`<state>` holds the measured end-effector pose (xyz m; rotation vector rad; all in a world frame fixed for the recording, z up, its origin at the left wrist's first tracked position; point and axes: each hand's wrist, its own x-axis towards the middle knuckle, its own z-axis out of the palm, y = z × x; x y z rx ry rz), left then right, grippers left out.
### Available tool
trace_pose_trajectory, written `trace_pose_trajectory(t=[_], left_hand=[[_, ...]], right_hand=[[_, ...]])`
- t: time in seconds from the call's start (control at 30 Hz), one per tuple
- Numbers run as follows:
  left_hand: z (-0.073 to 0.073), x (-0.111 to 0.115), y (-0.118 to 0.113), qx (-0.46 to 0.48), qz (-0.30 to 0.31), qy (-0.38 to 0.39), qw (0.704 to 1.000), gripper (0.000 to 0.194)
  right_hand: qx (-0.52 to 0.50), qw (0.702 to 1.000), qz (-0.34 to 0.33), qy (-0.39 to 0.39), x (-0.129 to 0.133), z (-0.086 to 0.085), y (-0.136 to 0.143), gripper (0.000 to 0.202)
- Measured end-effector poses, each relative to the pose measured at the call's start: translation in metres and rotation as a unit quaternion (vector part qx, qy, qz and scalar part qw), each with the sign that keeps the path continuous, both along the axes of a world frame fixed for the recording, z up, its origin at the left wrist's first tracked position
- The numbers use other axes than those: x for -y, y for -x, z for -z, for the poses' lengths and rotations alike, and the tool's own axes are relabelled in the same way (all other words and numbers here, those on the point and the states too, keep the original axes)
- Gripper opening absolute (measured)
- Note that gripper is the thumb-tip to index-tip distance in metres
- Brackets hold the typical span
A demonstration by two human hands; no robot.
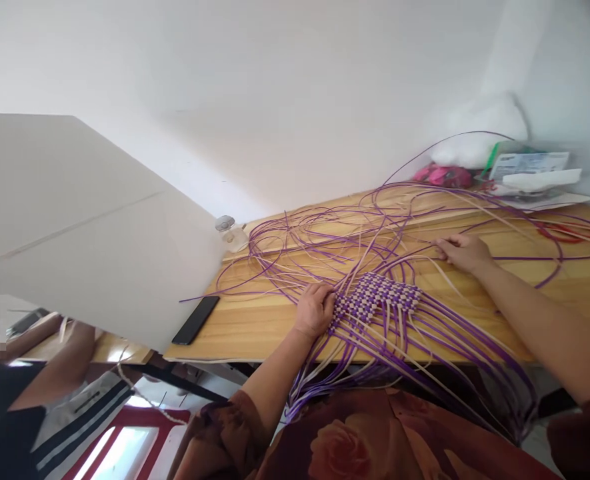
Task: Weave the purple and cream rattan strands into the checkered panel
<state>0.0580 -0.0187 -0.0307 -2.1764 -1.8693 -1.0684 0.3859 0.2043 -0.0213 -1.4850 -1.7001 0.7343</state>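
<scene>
A woven piece (375, 295) in a purple and pale checked pattern lies near the table's front edge, with long purple and pale strands (295, 240) spreading from it on all sides. My left hand (315, 308) rests on the left end of the weave, its fingers bent together over the edge. To the upper right of the weave, my right hand (457, 252) pinches a purple strand between thumb and fingertips. Many strands hang over the front edge towards my lap.
A black phone (196, 321) lies at the table's left front. Red-handled scissors (572, 232) sit at the right under strands. Papers (535, 173) and a pink bundle (443, 175) are at the back right. Beyond a partition (89, 233), a person's arms (67, 360) show.
</scene>
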Motion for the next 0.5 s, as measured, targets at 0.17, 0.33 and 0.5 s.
trace_pose_trajectory(t=[0.17, 0.33, 0.5], left_hand=[[0.002, 0.001, 0.002, -0.019, 0.006, 0.01, 1.0, 0.023], [0.001, 0.003, 0.003, -0.024, 0.007, 0.015, 1.0, 0.023], [0.0, 0.003, 0.004, -0.024, 0.005, 0.015, 1.0, 0.022]], right_hand=[[0.034, 0.999, 0.024, 0.018, -0.003, -0.001, 0.001, 0.02], [0.059, 0.997, 0.048, 0.024, 0.002, -0.001, -0.003, 0.024], [0.069, 0.995, 0.064, 0.034, 0.009, -0.007, -0.006, 0.02]])
